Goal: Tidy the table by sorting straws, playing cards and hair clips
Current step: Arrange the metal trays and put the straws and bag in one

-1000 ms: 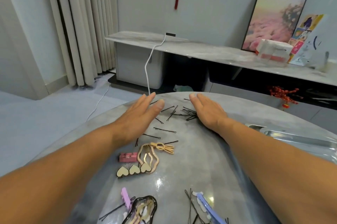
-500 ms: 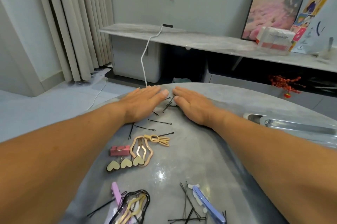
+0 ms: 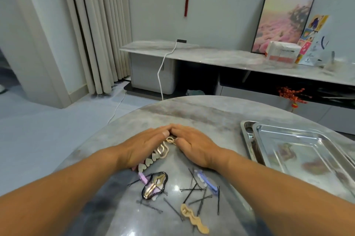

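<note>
Two hands lie flat on the table, the left hand [image 3: 146,146] and right hand [image 3: 194,146], fingertips meeting.

Between the fingers show one gold looped clip [image 3: 170,140] and one beige wavy clip [image 3: 162,151]. Below the left fingers sit three heart clips [image 3: 148,162], with a pink clip [image 3: 134,168] peeking from under the palm.

Nearer than the fingers lie one lilac clip [image 3: 143,177], one black-rimmed clip [image 3: 154,184], one blue clip [image 3: 208,183], one tan wavy clip [image 3: 194,218], and roughly ten black bobby pins [image 3: 197,193], too tangled to count exactly.

Right of the fingers stand two steel trays [image 3: 255,139], stacked.
</note>
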The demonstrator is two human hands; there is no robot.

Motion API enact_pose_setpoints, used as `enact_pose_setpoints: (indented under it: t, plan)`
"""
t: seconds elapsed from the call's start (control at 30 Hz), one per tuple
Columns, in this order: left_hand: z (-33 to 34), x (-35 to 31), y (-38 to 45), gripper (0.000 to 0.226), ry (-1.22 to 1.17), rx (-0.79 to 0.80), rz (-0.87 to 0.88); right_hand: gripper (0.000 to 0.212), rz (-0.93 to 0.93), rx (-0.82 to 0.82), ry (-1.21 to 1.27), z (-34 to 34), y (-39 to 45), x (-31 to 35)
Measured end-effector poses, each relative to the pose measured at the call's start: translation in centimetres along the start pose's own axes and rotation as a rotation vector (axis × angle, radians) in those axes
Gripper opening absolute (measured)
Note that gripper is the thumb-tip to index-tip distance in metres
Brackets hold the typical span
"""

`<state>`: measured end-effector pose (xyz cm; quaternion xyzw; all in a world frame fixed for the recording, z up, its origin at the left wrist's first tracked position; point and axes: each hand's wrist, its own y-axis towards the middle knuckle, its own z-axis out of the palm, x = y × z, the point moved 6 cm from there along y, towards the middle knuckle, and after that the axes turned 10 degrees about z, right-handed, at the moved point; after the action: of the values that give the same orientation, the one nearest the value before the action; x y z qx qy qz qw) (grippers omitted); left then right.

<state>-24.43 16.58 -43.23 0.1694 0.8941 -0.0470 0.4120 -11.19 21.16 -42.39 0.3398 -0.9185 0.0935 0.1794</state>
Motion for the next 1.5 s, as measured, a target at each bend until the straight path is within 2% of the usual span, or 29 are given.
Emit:
enact_pose_setpoints:
  t: [0.1,0.23,0.37,0.53,0.6,0.77,0.83,0.93,1.07,1.23,1.5]
  plan:
    - [0.8,-1.4,-3.1,0.045,-0.15,0.002,-0.031,0.067,0.012,0.057,-0.011,0.8,-2.6,1.2]
    - [2.1,-1.9,-6.0,0.066,-0.056,-0.041,-0.031,0.069,0.001,0.079,-0.001,1.5,-5.6,2.5]
    - [3.8,-3.2,-8.8,0.073,-0.017,-0.109,-0.065,0.068,-0.006,0.084,0.023,1.6,-9.1,4.4]
    - [6.1,-6.8,-12.1,0.049,0.005,-0.171,-0.061,0.058,-0.007,0.081,0.039,2.2,-13.6,5.7]
    - [7.1,-8.2,-13.5,0.041,0.028,-0.185,-0.072,0.062,0.001,0.105,0.055,2.8,-15.5,6.0]
    - [10.0,-11.6,-16.2,0.051,0.086,-0.167,-0.136,0.065,-0.069,0.1,0.082,3.4,-20.6,7.4]
    - [11.6,-13.1,-17.2,0.062,0.113,-0.147,-0.153,0.054,-0.088,0.1,0.098,3.1,-23.2,7.9]
    - [13.6,-14.6,-17.7,0.05,0.123,-0.134,-0.177,0.053,-0.088,0.112,0.131,3.1,-25.8,7.9]
    - [16.4,-17.4,-18.4,0.052,0.119,-0.086,-0.208,0.046,-0.075,0.134,0.133,3.2,-29.4,7.6]
    - [19.3,-20.1,-19.4,0.051,0.1,-0.146,-0.227,0.044,-0.042,0.11,0.2,2.4,-33.0,7.2]
    - [23.2,-23.6,-21.1,0.052,0.039,-0.188,-0.211,0.047,0.059,0.159,0.21,2.1,-37.3,5.5]
